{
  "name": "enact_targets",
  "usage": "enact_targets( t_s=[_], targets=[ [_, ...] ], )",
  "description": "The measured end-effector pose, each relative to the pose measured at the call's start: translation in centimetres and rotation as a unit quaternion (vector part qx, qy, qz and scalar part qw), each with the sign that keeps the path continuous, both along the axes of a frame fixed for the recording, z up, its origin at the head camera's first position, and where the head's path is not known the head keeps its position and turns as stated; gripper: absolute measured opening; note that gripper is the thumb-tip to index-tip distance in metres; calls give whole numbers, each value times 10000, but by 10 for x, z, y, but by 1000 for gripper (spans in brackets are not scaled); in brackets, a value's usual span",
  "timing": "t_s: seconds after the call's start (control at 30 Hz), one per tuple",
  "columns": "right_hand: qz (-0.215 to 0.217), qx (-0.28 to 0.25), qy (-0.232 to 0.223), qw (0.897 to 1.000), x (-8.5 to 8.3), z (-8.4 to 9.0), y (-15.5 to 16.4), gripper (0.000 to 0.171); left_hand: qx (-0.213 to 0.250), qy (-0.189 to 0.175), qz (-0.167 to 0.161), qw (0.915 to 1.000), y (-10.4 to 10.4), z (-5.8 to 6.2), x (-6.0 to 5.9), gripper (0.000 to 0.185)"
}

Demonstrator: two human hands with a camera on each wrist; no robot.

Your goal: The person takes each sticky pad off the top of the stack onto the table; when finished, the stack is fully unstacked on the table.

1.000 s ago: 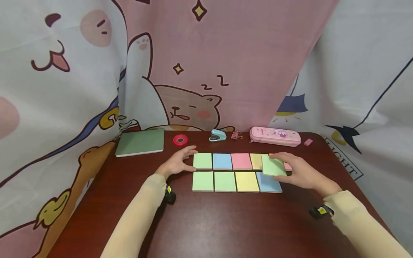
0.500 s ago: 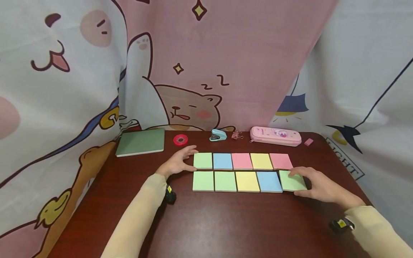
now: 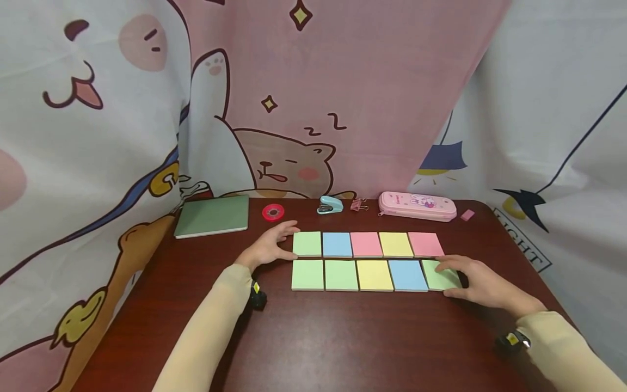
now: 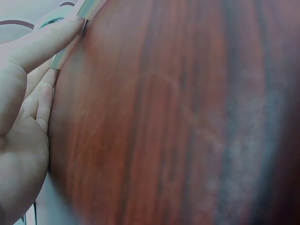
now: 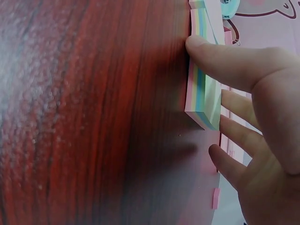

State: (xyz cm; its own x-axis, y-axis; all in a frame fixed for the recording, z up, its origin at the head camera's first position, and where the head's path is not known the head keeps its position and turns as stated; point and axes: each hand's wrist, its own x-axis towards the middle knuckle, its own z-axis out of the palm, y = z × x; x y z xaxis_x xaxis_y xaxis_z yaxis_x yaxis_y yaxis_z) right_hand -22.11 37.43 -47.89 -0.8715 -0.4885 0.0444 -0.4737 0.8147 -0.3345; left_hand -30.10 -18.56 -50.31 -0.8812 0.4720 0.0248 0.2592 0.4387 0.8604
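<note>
Two rows of square sticky note pads lie side by side on the dark table (image 3: 313, 337). At the right end of the near row, my right hand (image 3: 482, 280) holds a green sticky note pad (image 3: 438, 277) between thumb and fingers. The right wrist view shows this pad's layered coloured edge (image 5: 196, 89) with the thumb (image 5: 220, 58) against it. On the left, my left hand (image 3: 266, 246) rests with loosely extended fingers against the left end of the far row's green pad (image 3: 307, 244). Beside the held pad lies a blue one (image 3: 407, 275).
Behind the rows stand a green notebook (image 3: 213, 215), a red tape roll (image 3: 272, 212), a light-blue stapler (image 3: 330, 205), pink binder clips (image 3: 358, 204), a pink pencil case (image 3: 417, 207) and a small pink eraser (image 3: 467, 215). Patterned cloth (image 3: 372, 98) hangs behind the table.
My right hand has carried the green pad from above the rows down to the near row's right end, then slid it slightly left against the blue pad. The left hand stays in place.
</note>
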Motion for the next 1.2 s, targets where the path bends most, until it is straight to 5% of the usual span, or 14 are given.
enact_targets(
  t_s=[0.93,1.2],
  targets=[
    [-3,-42,-208,9998,3,1,6,54,-100,-84,-6,9999,3,-1,-2,97],
    [75,-108,132,9998,4,7,8,56,222,-89,-36,9997,1,0,-2,97]
  ],
)
